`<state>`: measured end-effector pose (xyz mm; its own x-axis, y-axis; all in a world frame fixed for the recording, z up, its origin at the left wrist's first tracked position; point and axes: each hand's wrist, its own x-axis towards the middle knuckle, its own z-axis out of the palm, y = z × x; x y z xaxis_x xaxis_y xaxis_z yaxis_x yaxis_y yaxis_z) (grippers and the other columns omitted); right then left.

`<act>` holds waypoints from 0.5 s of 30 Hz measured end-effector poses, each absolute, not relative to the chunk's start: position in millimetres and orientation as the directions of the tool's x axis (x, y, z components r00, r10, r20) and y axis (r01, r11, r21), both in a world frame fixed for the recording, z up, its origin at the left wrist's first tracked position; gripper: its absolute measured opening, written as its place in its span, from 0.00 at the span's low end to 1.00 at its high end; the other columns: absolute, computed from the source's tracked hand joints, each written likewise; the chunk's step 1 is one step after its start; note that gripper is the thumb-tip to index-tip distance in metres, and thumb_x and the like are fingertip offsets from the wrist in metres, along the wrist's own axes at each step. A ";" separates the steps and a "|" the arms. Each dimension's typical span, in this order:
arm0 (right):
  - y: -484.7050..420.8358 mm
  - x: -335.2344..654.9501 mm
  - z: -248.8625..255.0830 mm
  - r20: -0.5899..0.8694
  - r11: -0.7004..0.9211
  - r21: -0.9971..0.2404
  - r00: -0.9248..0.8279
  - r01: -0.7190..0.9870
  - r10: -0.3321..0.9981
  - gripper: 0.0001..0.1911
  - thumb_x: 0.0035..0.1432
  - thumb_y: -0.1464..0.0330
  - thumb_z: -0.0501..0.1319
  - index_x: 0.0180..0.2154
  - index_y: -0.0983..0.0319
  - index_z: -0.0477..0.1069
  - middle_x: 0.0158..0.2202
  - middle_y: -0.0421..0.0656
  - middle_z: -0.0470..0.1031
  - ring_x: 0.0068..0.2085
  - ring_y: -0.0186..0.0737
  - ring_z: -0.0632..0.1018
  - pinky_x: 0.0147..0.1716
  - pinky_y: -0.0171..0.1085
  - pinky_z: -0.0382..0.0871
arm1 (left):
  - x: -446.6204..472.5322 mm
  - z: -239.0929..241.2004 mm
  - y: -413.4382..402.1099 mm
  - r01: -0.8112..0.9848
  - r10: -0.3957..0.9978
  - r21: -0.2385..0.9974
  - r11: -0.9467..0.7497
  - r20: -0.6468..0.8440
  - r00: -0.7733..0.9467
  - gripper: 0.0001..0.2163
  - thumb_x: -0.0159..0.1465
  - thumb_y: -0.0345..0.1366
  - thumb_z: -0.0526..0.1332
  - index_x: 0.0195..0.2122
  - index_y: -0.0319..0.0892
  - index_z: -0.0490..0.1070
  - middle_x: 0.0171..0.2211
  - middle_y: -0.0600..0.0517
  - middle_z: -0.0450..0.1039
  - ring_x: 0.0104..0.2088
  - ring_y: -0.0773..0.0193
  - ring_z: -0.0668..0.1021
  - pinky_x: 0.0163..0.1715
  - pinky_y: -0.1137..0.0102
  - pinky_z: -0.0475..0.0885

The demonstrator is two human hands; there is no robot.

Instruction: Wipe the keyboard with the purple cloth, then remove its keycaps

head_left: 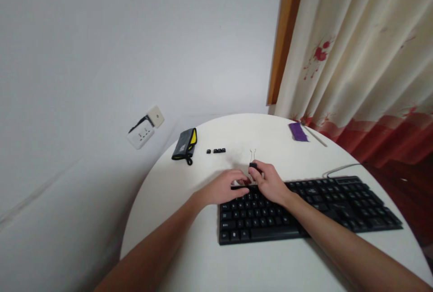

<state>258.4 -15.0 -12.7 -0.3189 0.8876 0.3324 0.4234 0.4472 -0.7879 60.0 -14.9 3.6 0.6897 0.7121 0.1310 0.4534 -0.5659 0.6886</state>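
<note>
A black keyboard [311, 208] lies on a round white table [189, 238]. My left hand [225, 186] rests curled at the keyboard's top left corner, fingertips on the far edge. My right hand [269, 183] sits just beside it, fingers closed round a black binder clip [253, 162] whose wire handles stick up above the knuckles. The clip's jaws are at the keyboard's top row. Several loose black keycaps [217, 150] lie in a short row farther back on the table.
A grey and yellow pouch [184, 144] lies at the table's far left edge. A purple piece [298, 131] and a thin stick [316, 137] lie far right. The keyboard cable [340, 169] curls behind it. A wall socket [145, 127] and curtain [358, 57] are beyond.
</note>
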 end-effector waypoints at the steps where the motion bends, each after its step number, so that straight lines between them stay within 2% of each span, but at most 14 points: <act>1: -15.0 258.8 -12.1 0.327 0.450 -0.788 -0.333 0.421 0.884 0.14 0.67 0.64 0.52 0.28 0.59 0.64 0.25 0.38 0.68 0.29 0.37 0.69 0.31 0.35 0.62 | 60.0 2.0 -14.5 0.459 0.714 0.685 -0.565 0.127 0.689 0.08 0.63 0.36 0.63 0.42 0.43 0.76 0.40 0.51 0.79 0.41 0.60 0.79 0.46 0.66 0.72; 9: -15.0 271.6 7.6 0.255 0.517 -0.746 -0.537 0.420 0.804 0.14 0.67 0.66 0.52 0.29 0.62 0.68 0.26 0.39 0.72 0.30 0.36 0.70 0.32 0.34 0.61 | 57.9 -4.4 -11.6 0.441 0.668 0.635 -0.634 0.163 0.726 0.07 0.64 0.37 0.63 0.42 0.44 0.76 0.43 0.51 0.78 0.43 0.60 0.78 0.48 0.67 0.70; 15: -24.1 278.6 17.8 0.253 0.593 -0.669 -0.613 0.448 0.749 0.12 0.66 0.67 0.54 0.30 0.61 0.69 0.29 0.40 0.73 0.32 0.38 0.72 0.34 0.35 0.62 | 57.6 -7.2 -11.1 0.470 0.693 0.625 -0.623 0.163 0.702 0.07 0.63 0.37 0.64 0.41 0.42 0.75 0.40 0.50 0.78 0.40 0.60 0.78 0.44 0.68 0.71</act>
